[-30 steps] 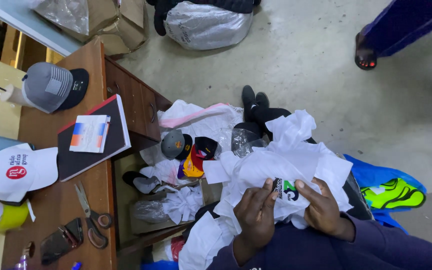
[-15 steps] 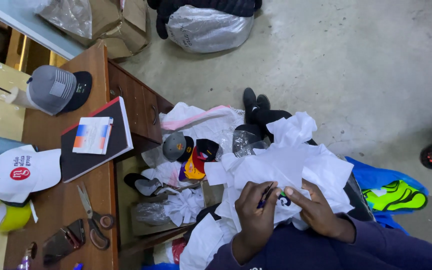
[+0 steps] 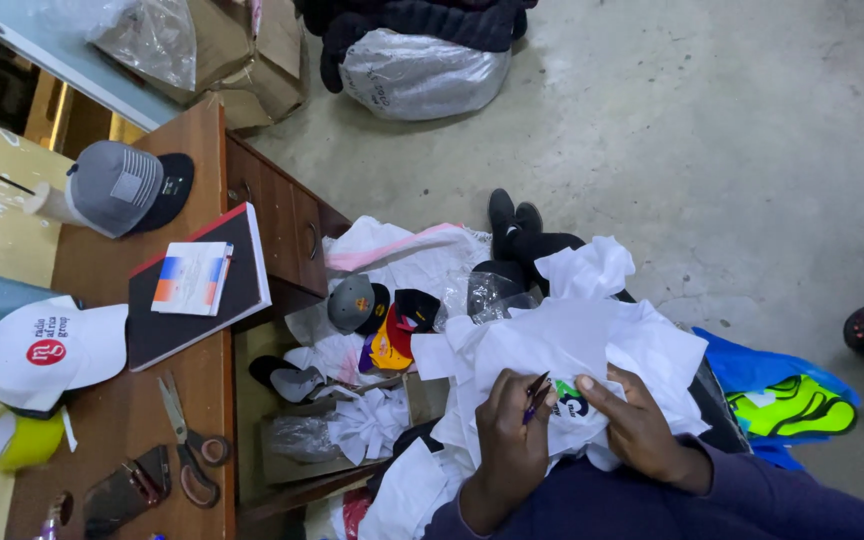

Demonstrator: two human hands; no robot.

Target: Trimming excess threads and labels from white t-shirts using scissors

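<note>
Gripping a thin pen (image 3: 535, 397) in our closed left hand (image 3: 510, 440), we press our right hand (image 3: 642, 428), fingers loosely spread, onto the white cloth (image 3: 572, 345) in our lap.

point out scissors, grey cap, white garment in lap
scissors (image 3: 184, 440), head view, on the blades near the pivot
grey cap (image 3: 117, 186), head view, on the crown
white garment (image 3: 562, 345), head view, on the bare cloth above the hands

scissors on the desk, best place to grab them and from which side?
Take the scissors at the two handle loops, at the near end by the desk's front edge, from above. They lie flat with blades pointing away toward the black notebook, so the loops give the only rounded grip; the dark case beside them crowds the left.
</note>
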